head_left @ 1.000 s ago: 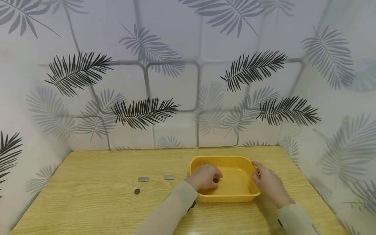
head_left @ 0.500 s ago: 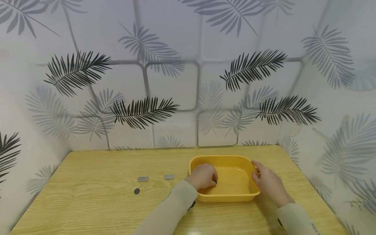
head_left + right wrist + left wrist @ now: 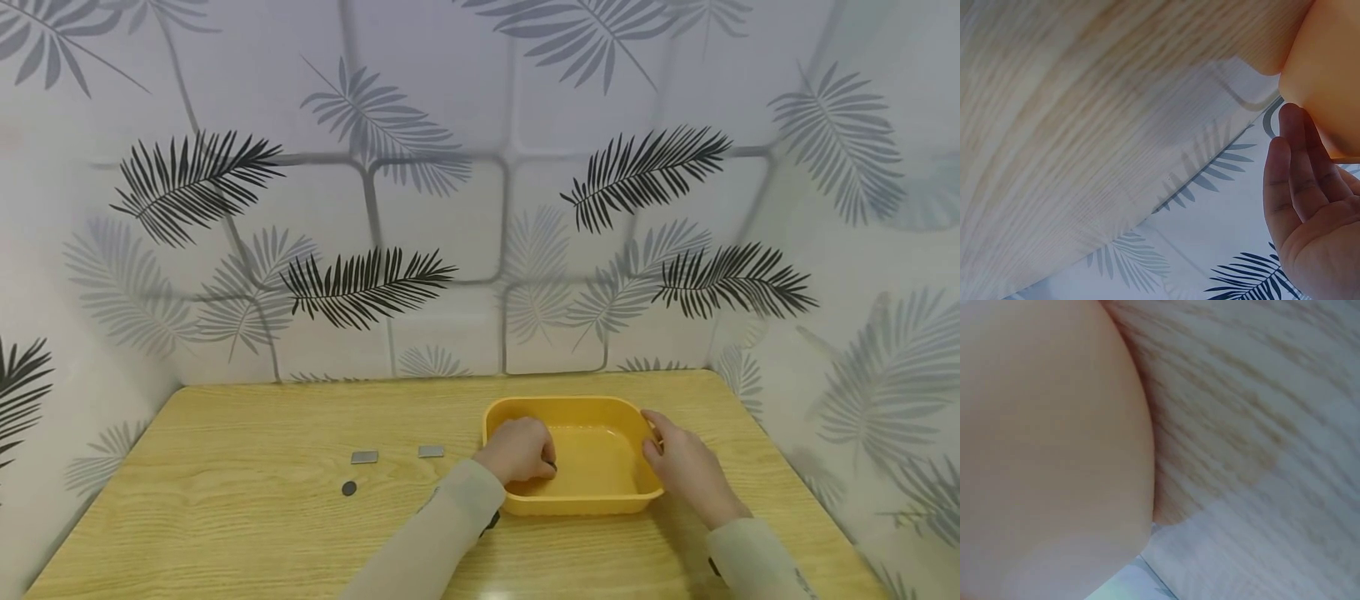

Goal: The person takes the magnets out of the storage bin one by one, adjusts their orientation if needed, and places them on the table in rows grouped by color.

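A yellow plastic tray (image 3: 577, 505) sits on the wooden table. My left hand (image 3: 516, 450) reaches over its left side and down inside, fingers curled. A small dark piece (image 3: 552, 465), mostly hidden by the fingers, shows between the fingertips; it looks like a small black disc. My right hand (image 3: 686, 467) grips the tray's right wall, thumb on the inner side and fingers along the outside. In the right wrist view the fingers lie against the tray's outer wall (image 3: 1329, 75). The left wrist view is filled by the tray's outer wall (image 3: 1054, 437), with no hand visible.
Left of the tray, two small grey rectangular plates (image 3: 364, 457) and a black disc (image 3: 349, 488) lie on the wooden table (image 3: 225, 517). Behind the table stands a wall (image 3: 450, 333) with a leaf pattern.
My left fingers have closed in and lowered slightly inside the tray, so less of the dark piece shows. The right hand and the tray stay where they were.
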A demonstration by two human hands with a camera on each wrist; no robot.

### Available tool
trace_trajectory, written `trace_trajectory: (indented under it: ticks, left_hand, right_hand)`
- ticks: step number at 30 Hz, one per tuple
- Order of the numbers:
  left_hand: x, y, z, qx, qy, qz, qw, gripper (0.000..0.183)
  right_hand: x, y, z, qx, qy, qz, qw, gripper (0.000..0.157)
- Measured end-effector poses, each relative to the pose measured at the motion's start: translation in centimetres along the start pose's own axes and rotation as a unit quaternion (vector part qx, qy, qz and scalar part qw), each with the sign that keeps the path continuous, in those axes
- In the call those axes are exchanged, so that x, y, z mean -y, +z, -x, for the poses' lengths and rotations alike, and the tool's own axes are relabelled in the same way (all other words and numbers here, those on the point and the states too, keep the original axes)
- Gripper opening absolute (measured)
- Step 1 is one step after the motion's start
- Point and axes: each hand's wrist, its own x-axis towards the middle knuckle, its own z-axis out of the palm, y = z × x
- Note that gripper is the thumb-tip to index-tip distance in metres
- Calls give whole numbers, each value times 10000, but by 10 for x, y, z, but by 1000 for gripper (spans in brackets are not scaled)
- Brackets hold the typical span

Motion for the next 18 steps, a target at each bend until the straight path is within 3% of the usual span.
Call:
trace_trajectory:
  ticks: [10,18]
  left_hand:
    - [1,-6,-1,-185,32,604,9980,7]
    - [2,-20,6,-433,293,286,9982,8]
  right_hand:
    - [2,0,0,25,-6,12,10000,50]
    - [2,0,0,34,-9,75,10000,51]
